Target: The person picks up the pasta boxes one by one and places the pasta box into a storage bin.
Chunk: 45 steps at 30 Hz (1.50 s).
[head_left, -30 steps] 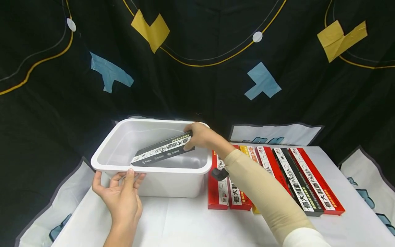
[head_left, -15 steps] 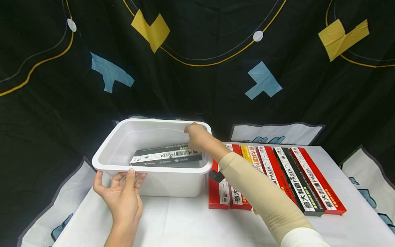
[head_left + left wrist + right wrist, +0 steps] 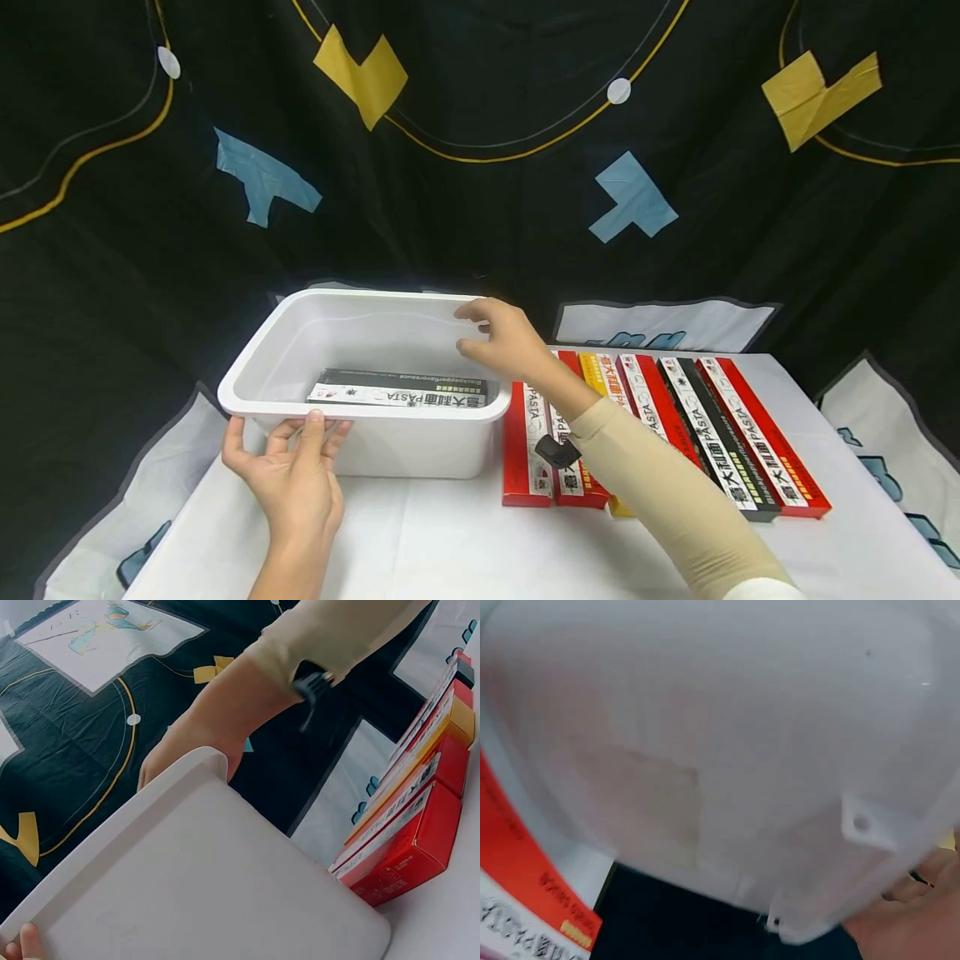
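Observation:
A white plastic bin [image 3: 405, 446] stands on the table in the head view. My left hand [image 3: 288, 475] grips its front rim near the left corner, with the thumb against the rim. Inside, a black pasta box [image 3: 397, 388] lies lengthwise at the bottom, its lower edge hidden by the front wall. My right hand [image 3: 504, 337] hovers over the bin's right rim, fingers loosely bent and holding nothing. In the right wrist view, the bin's pale outer wall [image 3: 727, 750] fills most of the picture, with part of the right hand [image 3: 915, 915] at lower right.
Several pasta boxes lie in a row right of the bin: red boxes [image 3: 527, 467], a yellow box [image 3: 592, 367] and a black box [image 3: 723, 450]. My right forearm crosses above some of them. A black curtain [image 3: 480, 217] hangs behind the white table [image 3: 435, 542].
My right hand has let go of the black pasta box, which has dropped from tilted to lying flat in the bin. That hand has since drawn back rightward. The left hand stays put.

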Each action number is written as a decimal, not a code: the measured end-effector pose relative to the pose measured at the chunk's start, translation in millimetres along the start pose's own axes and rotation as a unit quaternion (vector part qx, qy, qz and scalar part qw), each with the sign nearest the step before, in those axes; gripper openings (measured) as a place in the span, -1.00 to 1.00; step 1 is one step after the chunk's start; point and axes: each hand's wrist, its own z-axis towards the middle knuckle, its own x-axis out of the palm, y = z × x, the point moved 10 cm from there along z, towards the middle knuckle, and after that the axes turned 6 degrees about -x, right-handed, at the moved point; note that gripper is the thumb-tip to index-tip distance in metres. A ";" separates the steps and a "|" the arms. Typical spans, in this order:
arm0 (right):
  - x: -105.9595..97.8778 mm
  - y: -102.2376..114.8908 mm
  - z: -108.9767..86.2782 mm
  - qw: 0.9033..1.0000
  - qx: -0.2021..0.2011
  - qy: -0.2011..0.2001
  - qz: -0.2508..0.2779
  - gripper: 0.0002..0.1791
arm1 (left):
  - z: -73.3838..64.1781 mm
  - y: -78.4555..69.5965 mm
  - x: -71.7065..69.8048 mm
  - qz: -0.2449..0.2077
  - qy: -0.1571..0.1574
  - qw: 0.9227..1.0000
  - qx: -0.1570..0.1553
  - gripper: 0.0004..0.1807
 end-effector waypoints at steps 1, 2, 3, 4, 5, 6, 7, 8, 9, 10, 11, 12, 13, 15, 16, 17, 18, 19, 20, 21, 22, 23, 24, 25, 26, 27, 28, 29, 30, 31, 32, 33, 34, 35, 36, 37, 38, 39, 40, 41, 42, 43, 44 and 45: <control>-3.6 -1.5 -5.3 1.000 0.002 -0.008 0.019 -0.57 | 0.2 -0.1 -0.2 -0.005 -0.001 1.000 0.000 -0.08; -6.9 -3.7 -10.8 0.999 0.007 -0.015 0.036 -0.57 | 0.5 -0.4 -0.4 -0.011 -0.001 1.000 0.002 -0.07; -9.9 -6.0 -16.4 0.998 0.013 -0.019 0.051 -0.57 | 0.7 -0.5 -0.6 -0.017 -0.002 1.000 0.002 -0.07; -12.7 -8.3 -21.8 0.997 0.019 -0.023 0.067 -0.57 | 0.9 -0.6 -0.7 -0.021 -0.003 1.000 0.002 -0.06; -15.4 -10.6 -27.1 0.996 0.025 -0.027 0.081 -0.57 | 0.9 -0.5 -0.9 -0.023 -0.003 1.000 0.001 -0.06; -18.3 -12.8 -32.3 0.995 0.032 -0.031 0.093 -0.57 | 1.0 -0.4 -1.1 -0.024 -0.004 1.000 0.000 -0.07; -21.3 -14.9 -37.7 0.993 0.040 -0.035 0.105 -0.57 | 1.0 -0.2 -1.3 -0.025 -0.005 1.000 -0.001 -0.07; -24.2 -16.5 -42.8 0.992 0.044 -0.039 0.114 -0.57 | 0.9 0.0 -1.4 -0.024 -0.006 1.000 -0.002 -0.07; -27.4 -17.9 -47.9 0.990 0.049 -0.043 0.125 -0.56 | 0.8 0.2 -1.5 -0.023 -0.007 1.000 -0.004 -0.07; -30.8 -18.9 -52.5 0.988 0.051 -0.048 0.135 -0.55 | 0.7 0.4 -1.5 -0.022 -0.007 1.000 -0.005 -0.08; -34.7 -19.9 -57.2 0.987 0.053 -0.053 0.139 -0.54 | 0.7 0.7 -1.4 -0.023 -0.007 1.000 -0.006 -0.08; -38.9 -20.8 -61.7 0.987 0.054 -0.058 0.141 -0.52 | 0.8 0.8 -1.2 -0.023 -0.007 1.000 -0.006 -0.08; -43.3 -21.2 -65.9 0.987 0.053 -0.063 0.141 -0.50 | 0.8 0.9 -0.9 -0.023 -0.007 1.000 -0.006 -0.07; -53.0 -22.5 -74.0 0.986 0.047 -0.072 0.139 -0.48 | 1.1 1.1 -0.1 -0.023 -0.007 1.000 -0.007 -0.07; -57.3 -23.5 -77.8 0.987 0.043 -0.077 0.137 -0.47 | 1.5 1.0 0.3 -0.021 -0.006 1.000 -0.007 -0.07; -61.5 -25.3 -82.0 0.987 0.045 -0.081 0.132 -0.47 | 1.9 0.9 0.7 -0.019 -0.005 1.000 -0.008 -0.07; -65.9 -27.2 -86.4 0.987 0.045 -0.086 0.125 -0.47 | 2.3 0.9 1.1 -0.017 -0.005 1.000 -0.010 -0.07; -70.5 -28.8 -90.8 0.988 0.046 -0.090 0.120 -0.46 | 2.5 1.0 1.4 -0.016 -0.005 1.000 -0.011 -0.07; -75.1 -30.1 -95.5 0.988 0.047 -0.095 0.116 -0.46 | 2.7 1.1 1.5 -0.015 -0.005 1.000 -0.013 -0.07; -79.9 -30.3 -100.4 0.987 0.047 -0.101 0.114 -0.45 | 2.7 1.3 1.6 -0.015 -0.005 1.000 -0.014 -0.07; -84.7 -29.2 -105.7 0.987 0.048 -0.106 0.113 -0.43 | 2.6 1.4 1.7 -0.014 -0.005 1.000 -0.015 -0.07; -89.7 -27.8 -111.2 0.986 0.048 -0.111 0.111 -0.42 | 2.5 1.5 1.6 -0.014 -0.005 1.000 -0.016 -0.08; -94.7 -25.6 -116.6 0.986 0.045 -0.117 0.111 -0.41 | 2.4 1.5 1.3 -0.015 -0.006 1.000 -0.016 -0.08; -99.5 -23.7 -122.2 0.985 0.044 -0.124 0.112 -0.40 | 2.1 1.6 1.1 -0.015 -0.006 1.000 -0.016 -0.08; -103.9 -22.2 -127.5 0.985 0.041 -0.129 0.111 -0.40 | 1.9 1.6 0.9 -0.015 -0.006 1.000 -0.015 -0.08; -108.0 -22.3 -132.9 0.984 0.040 -0.134 0.108 -0.39 | 1.8 1.5 0.9 -0.015 -0.006 1.000 -0.015 -0.08; -111.5 -25.0 -138.2 0.984 0.041 -0.137 0.102 -0.39 | 1.7 1.5 0.7 -0.015 -0.005 1.000 -0.014 -0.08; -114.8 -30.1 -143.4 0.985 0.045 -0.141 0.095 -0.38 | 1.7 1.5 0.5 -0.016 -0.005 1.000 -0.013 -0.08; -117.8 -36.2 -148.5 0.985 0.051 -0.144 0.087 -0.37 | 1.8 1.6 0.5 -0.017 -0.005 1.000 -0.013 -0.07; -120.6 -43.0 -153.1 0.984 0.057 -0.147 0.079 -0.37 | 1.8 1.4 0.1 -0.018 -0.005 1.000 -0.013 -0.07; -123.3 -49.9 -157.6 0.984 0.062 -0.149 0.074 -0.36 | 2.0 1.3 -0.3 -0.020 -0.005 1.000 -0.012 -0.07; -126.1 -56.5 -162.0 0.984 0.068 -0.151 0.070 -0.35 | 2.1 1.1 -0.5 -0.021 -0.005 1.000 -0.011 -0.07; -129.2 -62.8 -166.7 0.983 0.075 -0.155 0.066 -0.35 | 2.3 1.0 -0.7 -0.022 -0.006 1.000 -0.011 -0.07; -132.6 -67.4 -171.6 0.982 0.082 -0.160 0.059 -0.34 | 2.4 0.9 -0.9 -0.024 -0.006 1.000 -0.011 -0.07; -136.3 -70.8 -176.6 0.981 0.088 -0.166 0.050 -0.32 | 2.5 0.9 -1.0 -0.023 -0.006 1.000 -0.011 -0.07; -140.1 -73.6 -181.8 0.980 0.093 -0.172 0.041 -0.31 | 2.6 0.8 -1.2 -0.023 -0.006 1.000 -0.011 -0.07; -143.9 -76.2 -187.3 0.978 0.100 -0.179 0.032 -0.29 | 2.6 0.7 -1.2 -0.023 -0.006 1.000 -0.011 -0.07; -147.7 -78.7 -193.0 0.976 0.109 -0.186 0.024 -0.28 | 2.6 0.8 -1.2 -0.020 -0.006 1.000 -0.012 -0.07; -151.5 -81.7 -199.3 0.974 0.121 -0.193 0.013 -0.26 | 2.5 0.8 -1.2 -0.018 -0.007 1.000 -0.012 -0.07; -155.4 -84.3 -205.5 0.971 0.131 -0.200 0.001 -0.24 | 2.4 0.9 -1.2 -0.017 -0.007 1.000 -0.013 -0.07; -159.1 -87.1 -211.7 0.968 0.141 -0.206 -0.008 -0.23 | 2.4 1.1 -1.1 -0.016 -0.006 1.000 -0.014 -0.07; -162.9 -90.8 -218.5 0.965 0.154 -0.213 -0.013 -0.21 | 2.3 1.3 -1.0 -0.015 -0.006 1.000 -0.015 -0.07; -167.0 -94.1 -225.2 0.961 0.165 -0.221 -0.016 -0.21 | 2.2 1.7 -0.8 -0.017 -0.006 1.000 -0.016 -0.07; -171.1 -97.9 -232.0 0.957 0.176 -0.229 -0.025 -0.20 | 2.0 1.9 -0.5 -0.016 -0.005 1.000 -0.016 -0.07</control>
